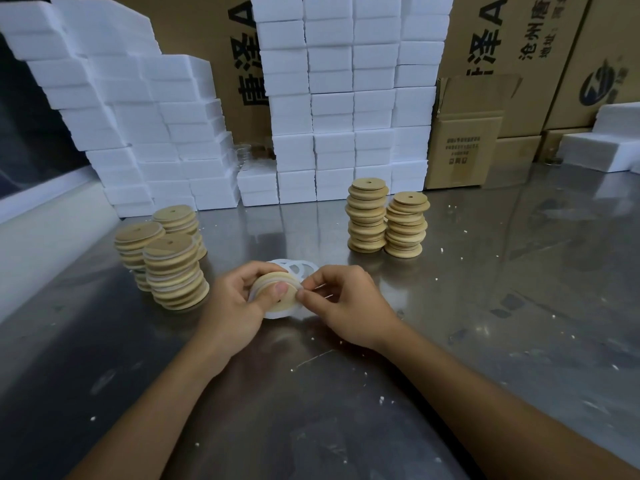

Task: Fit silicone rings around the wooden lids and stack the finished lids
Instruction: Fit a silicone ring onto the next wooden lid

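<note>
Steel tabletop (485, 323) spreads under both my forearms, speckled with white crumbs. Beyond my hands, at the table's far edge, cardboard cartons (519, 46) stand behind walls of white foam blocks (346, 116), with a smaller open box (464, 147) ahead of my right hand and to its right. Ahead of my left hand and to its left lean three stacks of ringed lids (173, 268), pale bands showing at their edges. Ahead of my right hand stand two stacks of bare wooden lids (384, 216), just beside each other. My left hand (239, 306) grips one wooden lid (277, 299) between us, fingers curled over its far rim and thumb pressed on its face. My right hand (343, 303) pinches the silicone ring (299, 291) at the lid's rim with thumb and forefinger, the other fingers curled. Loose silicone rings (294, 266) lie on the table just beyond my fingertips, partly hidden by the lid.
</note>
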{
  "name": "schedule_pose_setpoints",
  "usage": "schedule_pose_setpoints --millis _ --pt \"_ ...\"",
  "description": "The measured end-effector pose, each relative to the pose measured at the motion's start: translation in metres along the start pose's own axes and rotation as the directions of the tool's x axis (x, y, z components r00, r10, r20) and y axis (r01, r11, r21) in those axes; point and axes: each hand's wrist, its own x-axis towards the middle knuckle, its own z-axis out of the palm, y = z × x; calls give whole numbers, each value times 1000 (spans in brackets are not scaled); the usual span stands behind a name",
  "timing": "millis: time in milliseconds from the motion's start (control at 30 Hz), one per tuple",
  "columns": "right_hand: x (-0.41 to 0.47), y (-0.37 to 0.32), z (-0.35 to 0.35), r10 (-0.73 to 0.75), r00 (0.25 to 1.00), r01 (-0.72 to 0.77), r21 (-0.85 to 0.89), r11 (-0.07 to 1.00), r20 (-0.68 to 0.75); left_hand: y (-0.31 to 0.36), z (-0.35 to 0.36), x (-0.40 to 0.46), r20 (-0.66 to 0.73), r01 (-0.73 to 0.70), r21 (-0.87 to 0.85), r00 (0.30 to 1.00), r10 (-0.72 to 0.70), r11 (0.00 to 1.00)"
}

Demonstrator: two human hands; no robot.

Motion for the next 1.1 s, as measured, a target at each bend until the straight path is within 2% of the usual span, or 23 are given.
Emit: schedule_pose_setpoints --millis 300,500,600,700,800,933,1100 --pt "-1 -2 0 15 999 -12 83 996 -37 -2 -1 2 -20 135 -271 989 -145 953" --pt "-2 -3 5 60 998 -56 244 968 -13 2 2 4 34 225 -495 970 -240 839" --pt "-3 -3 6 39 998 -28 202 979 -53 3 0 3 14 200 -374 977 -211 905" --pt "-1 -1 4 -5 993 19 111 994 -122 1 -2 3 -39 49 -51 998 -51 997" --pt "-1 -1 2 -50 989 59 64 996 -138 1 0 3 -29 -66 132 997 70 989" --pt "0 -5 -2 -35 992 47 96 994 -121 1 -2 4 -33 -71 139 997 76 988" --pt "2 -10 -7 72 995 -45 306 951 -76 1 -6 5 -9 -52 93 999 53 994"
